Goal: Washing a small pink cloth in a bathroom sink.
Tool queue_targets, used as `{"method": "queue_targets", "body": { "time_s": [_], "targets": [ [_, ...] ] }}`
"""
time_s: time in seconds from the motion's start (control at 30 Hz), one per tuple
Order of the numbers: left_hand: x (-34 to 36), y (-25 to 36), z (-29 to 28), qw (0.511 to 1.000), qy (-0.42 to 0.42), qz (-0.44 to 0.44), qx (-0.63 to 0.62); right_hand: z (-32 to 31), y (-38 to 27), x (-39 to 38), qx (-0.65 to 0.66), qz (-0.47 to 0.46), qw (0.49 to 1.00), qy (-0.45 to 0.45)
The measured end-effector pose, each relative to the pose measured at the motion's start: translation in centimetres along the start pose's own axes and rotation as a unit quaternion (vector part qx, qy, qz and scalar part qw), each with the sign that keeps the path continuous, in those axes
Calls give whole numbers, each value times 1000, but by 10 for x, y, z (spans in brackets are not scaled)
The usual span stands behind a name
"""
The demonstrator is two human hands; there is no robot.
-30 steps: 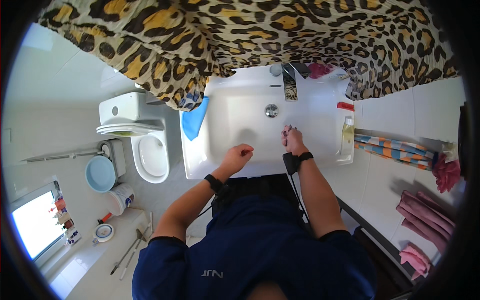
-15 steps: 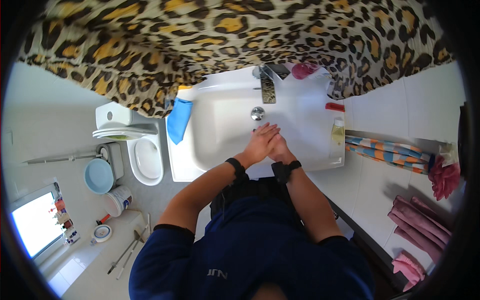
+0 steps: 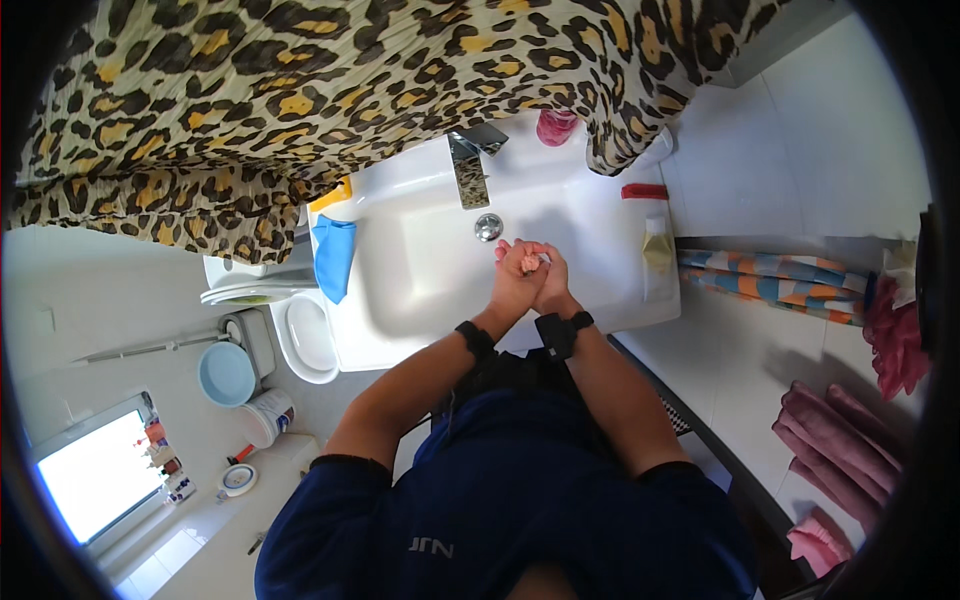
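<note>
Over the front part of the white sink [image 3: 400, 280] my two hands are clasped together. My left hand [image 3: 512, 287] has its fingers bent and pressed into my right hand [image 3: 553, 284], whose fingers curl round them. No object shows between them, though the palms are hidden. Just beyond the fingertips lies the round metal drain stopper [image 3: 488, 228]. Farther back, the flat metal faucet [image 3: 470, 180] reaches over the basin; I cannot make out any water running from it. Dark bands sit on both wrists.
A blue cloth [image 3: 335, 258] hangs over the sink's left rim. On the right rim are a red object [image 3: 645, 191] and a bottle of yellowish liquid [image 3: 657, 250]. A leopard-print curtain [image 3: 330, 90] drapes across the back. The toilet [image 3: 305, 335] stands left, patterned towels [image 3: 770, 285] hang right.
My hands went from flat, with fingers stretched over each other, to curled and clasped. The view has turned, so the sink and faucet appear shifted left.
</note>
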State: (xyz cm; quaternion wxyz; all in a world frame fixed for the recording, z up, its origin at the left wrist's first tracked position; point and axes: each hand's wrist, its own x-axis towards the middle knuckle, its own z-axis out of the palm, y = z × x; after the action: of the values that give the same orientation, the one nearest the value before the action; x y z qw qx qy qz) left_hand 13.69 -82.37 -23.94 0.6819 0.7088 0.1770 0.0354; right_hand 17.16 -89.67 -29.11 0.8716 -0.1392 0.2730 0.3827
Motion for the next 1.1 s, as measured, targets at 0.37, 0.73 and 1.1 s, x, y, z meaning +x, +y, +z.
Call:
{"method": "queue_targets", "body": {
  "time_s": [0.37,0.73,1.1],
  "targets": [
    [22,-26,-25,966,15,-137,220,40,31,-19,-87,66,994,32],
    [-2,-61,-43,995,4,-95,2,-48,37,33,-566,-143,812,14],
    [17,-5,-71,911,24,-396,-112,-5,45,37,-298,62,947,103]
  ]
}}
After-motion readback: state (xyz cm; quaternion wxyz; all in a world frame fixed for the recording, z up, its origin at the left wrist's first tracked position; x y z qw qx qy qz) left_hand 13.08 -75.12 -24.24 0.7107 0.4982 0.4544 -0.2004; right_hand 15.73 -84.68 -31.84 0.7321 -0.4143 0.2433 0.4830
